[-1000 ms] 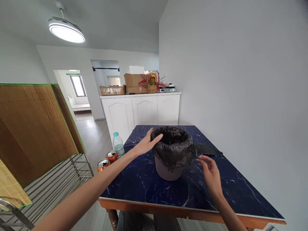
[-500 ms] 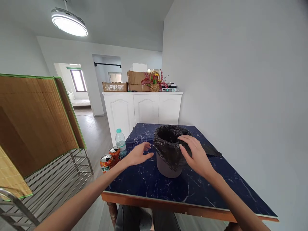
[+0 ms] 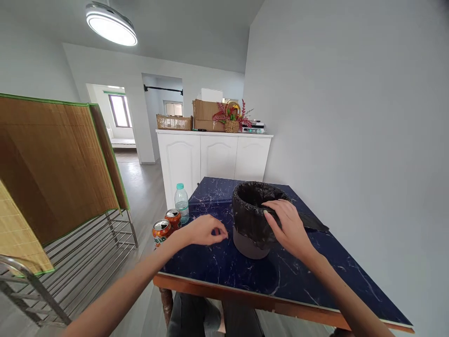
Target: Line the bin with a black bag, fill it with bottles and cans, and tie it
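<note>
A grey trash can lined with a black trash bag stands upright on the dark blue marbled table. The bag's edge is folded over the rim and hangs down outside. My right hand is closed over the near right rim, fingers on the inner side and thumb nearer me, gripping the lined edge. My left hand hovers just left of the can, apart from it, its fingers loosely curved and a gap showing between them and the thumb. Nothing is in it.
Two orange soda cans and a clear bottle with a teal cap stand at the table's left edge. Black plastic lies right of the trash can. A metal rack is at left, a white cabinet behind.
My left hand has moved down slightly and its fingers have curled closer to the thumb. The right hand stays at the rim. The whole view has shifted a little.
</note>
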Demonstrator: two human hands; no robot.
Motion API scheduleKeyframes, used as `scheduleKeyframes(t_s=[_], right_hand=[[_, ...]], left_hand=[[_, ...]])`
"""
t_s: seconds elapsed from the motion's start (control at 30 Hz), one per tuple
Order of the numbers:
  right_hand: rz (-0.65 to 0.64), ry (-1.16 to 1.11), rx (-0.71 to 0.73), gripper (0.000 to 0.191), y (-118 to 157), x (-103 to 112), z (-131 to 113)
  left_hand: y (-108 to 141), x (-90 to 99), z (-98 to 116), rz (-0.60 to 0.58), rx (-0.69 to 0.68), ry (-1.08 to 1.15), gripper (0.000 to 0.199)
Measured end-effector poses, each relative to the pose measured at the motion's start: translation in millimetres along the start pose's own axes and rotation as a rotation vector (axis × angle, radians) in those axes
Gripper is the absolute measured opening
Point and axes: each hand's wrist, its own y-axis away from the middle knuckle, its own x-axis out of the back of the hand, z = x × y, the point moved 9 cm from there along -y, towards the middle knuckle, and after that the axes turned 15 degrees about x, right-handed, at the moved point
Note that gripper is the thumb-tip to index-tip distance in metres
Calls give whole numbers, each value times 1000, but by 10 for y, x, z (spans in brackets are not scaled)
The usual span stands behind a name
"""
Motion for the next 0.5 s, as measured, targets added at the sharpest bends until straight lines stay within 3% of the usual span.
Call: scheduleKeyframes(t_s=[0.17, 0.23, 0.3, 0.37, 0.5], right_hand=[[22, -1, 6, 33, 0, 1, 0], [26, -19, 11, 31, -4, 13, -13], [39, -46, 13, 32, 9, 43, -32], [83, -64, -3, 33, 60, 110, -45], [250, -56, -114, 35, 339, 326, 12]], left_hand=[[-5, 798, -974, 383, 464, -123, 41], [2, 1008, -1348, 469, 639, -175, 49], [-11, 1059, -1626, 467, 757, -201, 52], [-23, 995, -1787, 426, 821, -203, 46], [9, 881, -1759, 424, 822, -187, 37]])
